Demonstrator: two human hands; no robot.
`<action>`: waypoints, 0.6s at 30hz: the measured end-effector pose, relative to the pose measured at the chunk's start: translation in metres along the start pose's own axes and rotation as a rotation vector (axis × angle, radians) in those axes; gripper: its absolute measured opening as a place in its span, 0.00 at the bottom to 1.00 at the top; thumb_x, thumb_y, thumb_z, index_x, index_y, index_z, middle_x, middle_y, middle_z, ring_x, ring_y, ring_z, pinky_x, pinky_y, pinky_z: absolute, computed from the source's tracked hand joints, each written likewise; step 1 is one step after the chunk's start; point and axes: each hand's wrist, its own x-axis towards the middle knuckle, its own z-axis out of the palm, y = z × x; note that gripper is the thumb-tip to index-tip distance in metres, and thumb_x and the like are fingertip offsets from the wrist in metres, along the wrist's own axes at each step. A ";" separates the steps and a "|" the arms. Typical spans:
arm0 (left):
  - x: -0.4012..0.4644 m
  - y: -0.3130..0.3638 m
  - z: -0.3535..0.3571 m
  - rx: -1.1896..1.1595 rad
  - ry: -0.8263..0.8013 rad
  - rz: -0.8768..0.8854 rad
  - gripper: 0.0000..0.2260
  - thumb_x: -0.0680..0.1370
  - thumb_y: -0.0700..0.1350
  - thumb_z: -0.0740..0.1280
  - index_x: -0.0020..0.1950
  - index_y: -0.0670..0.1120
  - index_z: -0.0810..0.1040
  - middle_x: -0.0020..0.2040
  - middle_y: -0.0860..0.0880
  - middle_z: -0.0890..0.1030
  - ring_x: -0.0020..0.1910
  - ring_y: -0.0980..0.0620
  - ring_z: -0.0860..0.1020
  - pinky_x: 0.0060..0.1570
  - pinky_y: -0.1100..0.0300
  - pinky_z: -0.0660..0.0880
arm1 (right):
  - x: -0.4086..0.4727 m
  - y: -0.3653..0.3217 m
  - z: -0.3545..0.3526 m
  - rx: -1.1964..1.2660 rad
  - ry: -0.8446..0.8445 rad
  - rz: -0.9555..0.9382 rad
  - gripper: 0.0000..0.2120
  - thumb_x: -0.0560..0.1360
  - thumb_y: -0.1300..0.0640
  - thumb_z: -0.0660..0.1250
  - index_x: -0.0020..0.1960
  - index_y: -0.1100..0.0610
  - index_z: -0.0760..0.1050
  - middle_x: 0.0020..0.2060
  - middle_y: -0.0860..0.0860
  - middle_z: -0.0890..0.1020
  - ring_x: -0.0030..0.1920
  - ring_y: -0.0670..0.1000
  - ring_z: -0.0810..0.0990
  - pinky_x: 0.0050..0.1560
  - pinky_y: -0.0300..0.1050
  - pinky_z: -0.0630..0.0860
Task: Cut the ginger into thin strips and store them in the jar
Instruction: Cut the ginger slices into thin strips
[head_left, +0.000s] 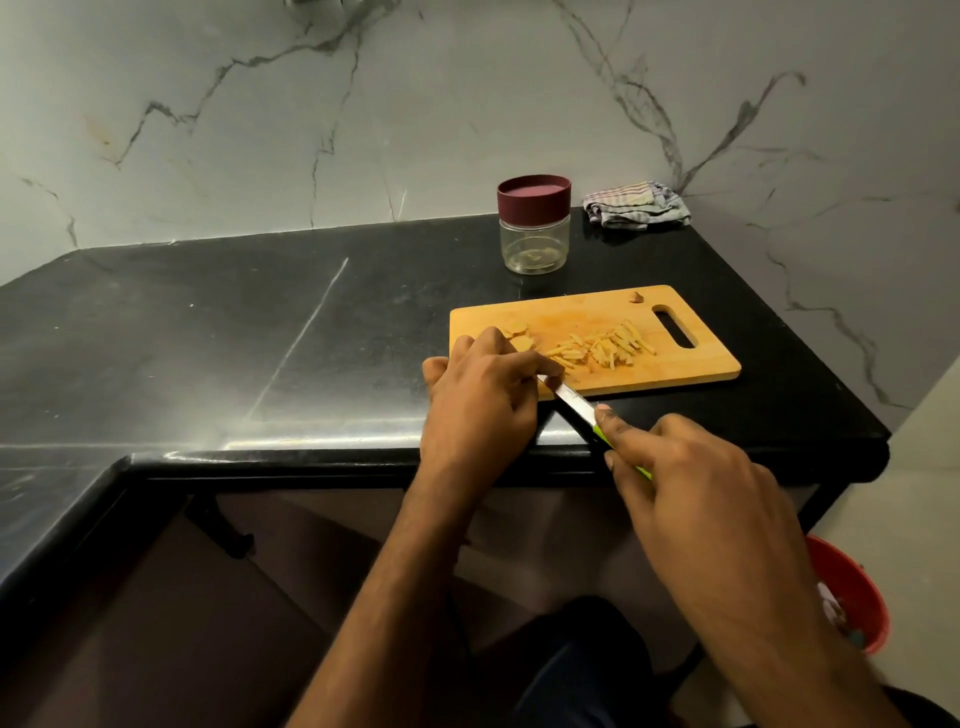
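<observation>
While the left hand (480, 387) presses curled fingers onto ginger slices (517, 335) near the cutting board's (675, 371) left edge, the right hand (691, 483) grips the knife (571, 402).

No legible txt or labels anywhere.

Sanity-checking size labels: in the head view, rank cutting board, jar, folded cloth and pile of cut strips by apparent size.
1. cutting board, clearly largest.
2. pile of cut strips, jar and folded cloth: look alike in area; jar and cloth sit farther back, so I won't rank them.
</observation>
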 end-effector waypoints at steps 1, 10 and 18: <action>0.000 0.001 -0.001 0.025 -0.018 0.005 0.14 0.81 0.47 0.63 0.62 0.61 0.81 0.50 0.56 0.70 0.56 0.54 0.68 0.54 0.53 0.58 | 0.000 -0.001 0.000 0.000 0.004 -0.006 0.22 0.80 0.44 0.53 0.74 0.38 0.58 0.39 0.44 0.67 0.37 0.42 0.69 0.29 0.33 0.60; 0.000 -0.007 0.004 -0.209 0.111 -0.089 0.21 0.79 0.45 0.69 0.71 0.57 0.73 0.42 0.61 0.78 0.51 0.59 0.72 0.54 0.57 0.56 | -0.001 -0.001 0.000 0.166 0.059 -0.013 0.20 0.77 0.46 0.56 0.66 0.48 0.74 0.35 0.44 0.77 0.34 0.43 0.74 0.32 0.42 0.74; 0.002 -0.007 0.006 -0.281 0.123 -0.117 0.17 0.77 0.45 0.71 0.63 0.56 0.70 0.40 0.57 0.80 0.50 0.58 0.76 0.57 0.56 0.57 | -0.002 -0.011 0.001 0.240 0.026 -0.035 0.20 0.78 0.46 0.55 0.65 0.52 0.75 0.31 0.44 0.77 0.32 0.42 0.76 0.33 0.44 0.78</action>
